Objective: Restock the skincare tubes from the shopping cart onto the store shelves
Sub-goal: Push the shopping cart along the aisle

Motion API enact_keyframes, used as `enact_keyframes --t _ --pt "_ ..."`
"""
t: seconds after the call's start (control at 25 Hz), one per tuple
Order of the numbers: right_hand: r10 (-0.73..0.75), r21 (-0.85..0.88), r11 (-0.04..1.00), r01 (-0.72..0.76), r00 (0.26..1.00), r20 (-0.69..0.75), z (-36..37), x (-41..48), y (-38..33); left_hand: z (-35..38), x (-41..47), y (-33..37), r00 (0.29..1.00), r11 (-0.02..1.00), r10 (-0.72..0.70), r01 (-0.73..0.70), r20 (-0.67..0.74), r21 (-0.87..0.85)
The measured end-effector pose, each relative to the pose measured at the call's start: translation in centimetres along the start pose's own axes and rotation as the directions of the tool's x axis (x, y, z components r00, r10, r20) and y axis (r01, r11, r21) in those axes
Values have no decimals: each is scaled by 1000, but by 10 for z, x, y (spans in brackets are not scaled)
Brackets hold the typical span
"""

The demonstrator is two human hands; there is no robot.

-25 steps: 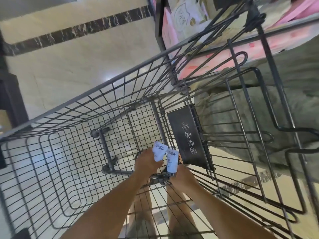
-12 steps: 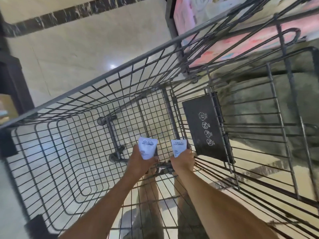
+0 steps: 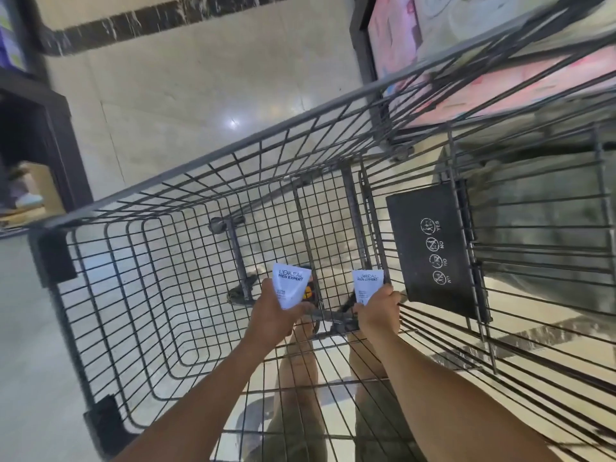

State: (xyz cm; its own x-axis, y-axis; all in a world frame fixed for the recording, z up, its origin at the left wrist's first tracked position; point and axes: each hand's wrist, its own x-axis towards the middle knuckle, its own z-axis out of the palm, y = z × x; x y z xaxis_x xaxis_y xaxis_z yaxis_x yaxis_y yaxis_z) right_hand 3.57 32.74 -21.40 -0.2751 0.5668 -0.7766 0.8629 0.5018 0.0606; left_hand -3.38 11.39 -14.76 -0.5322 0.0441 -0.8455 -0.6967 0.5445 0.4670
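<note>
Item: my left hand [image 3: 273, 310], fingers curled round a white skincare tube [image 3: 289, 286], held upright inside the shopping cart [image 3: 166, 295], low over its wire bottom.
Item: my right hand [image 3: 378, 310], gripping a second white tube [image 3: 366, 285], just right of the first, the two apart.
Item: black flap [image 3: 433, 251] with pictograms, right of my right hand.
Item: pale tiled floor [image 3: 200, 95], beyond the cart.
Item: store shelf [image 3: 393, 45], far right, pink packages, blurred.

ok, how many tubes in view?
2. Left tube in left hand, right tube in right hand, both inside the cart. More may be hidden.
</note>
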Motion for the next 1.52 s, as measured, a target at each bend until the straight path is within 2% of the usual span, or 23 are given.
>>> enact_keyframes --t 0.16,0.32,0.6,0.84,1.0,1.12,1.32,1.52 --pt "-51 92 995 43 995 85 -27 -22 -6 -14 -18 10 1000 999 3 -4 23 37" --pt "-163 207 971 121 965 203 -69 -56 -12 -32 -53 37 996 996 83 -85 40 40" --pt "-282 392 902 181 935 216 -101 -103 -3 -48 -121 63 982 977 190 -187 -18 98" --pt "-462 456 814 361 877 130 -134 -175 3 -49 -179 52 958 974 213 -223 -194 -32" --pt "-598 436 732 523 800 44 -144 -217 24 -42 -233 37 907 939 282 -328 -313 -105" --pt "-673 457 667 588 739 33 -149 -257 36 -41 -274 25 873 918 296 -372 -387 -137" --pt "-808 406 542 736 589 9 -152 -328 45 -53 -341 5 810 887 295 -430 -507 -171" --pt "-891 355 428 831 455 9 -144 -392 25 -89 -386 -20 721 835 263 -503 -641 -224"
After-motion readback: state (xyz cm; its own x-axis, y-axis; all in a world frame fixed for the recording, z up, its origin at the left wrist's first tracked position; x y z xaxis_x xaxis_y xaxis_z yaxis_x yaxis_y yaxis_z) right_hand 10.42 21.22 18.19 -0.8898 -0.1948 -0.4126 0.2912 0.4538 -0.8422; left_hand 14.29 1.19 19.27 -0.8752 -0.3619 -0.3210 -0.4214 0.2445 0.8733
